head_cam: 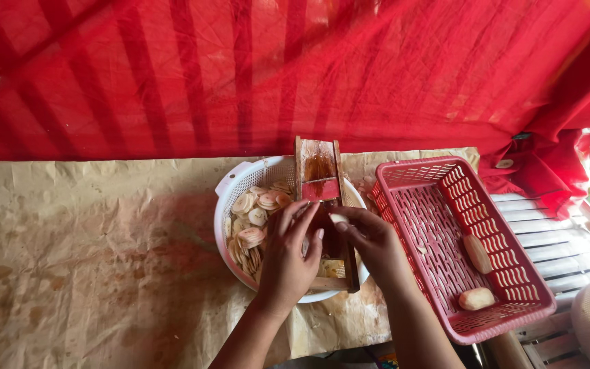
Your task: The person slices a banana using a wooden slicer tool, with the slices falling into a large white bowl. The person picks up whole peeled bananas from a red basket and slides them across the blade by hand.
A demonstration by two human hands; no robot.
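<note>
Both hands are met over a wooden slicer board that is laid across a white perforated basin. The left hand is cupped over the board's lower half with its fingers curled inward, and the right hand is brought in from four o'clock, thumb and fingers bent toward the same spot; whether anything is pinched between them cannot be told, since the fingers cover the board there. The board's long axis is run from twelve to six o'clock, its near end propped on the basin's near rim and its far end pointed away toward the red cloth backdrop; it seems to be bridged over the basin so that cut pieces drop straight in. Pale round slices are heaped in the basin at nine o'clock from the board. At three o'clock, just beside the basin, a red slotted plastic basket is set, with two pale peeled pieces lying in its near part, apparently kept within the right hand's reach. Everything is rested on stained brown paper, and white slats are seen at the far right.
</note>
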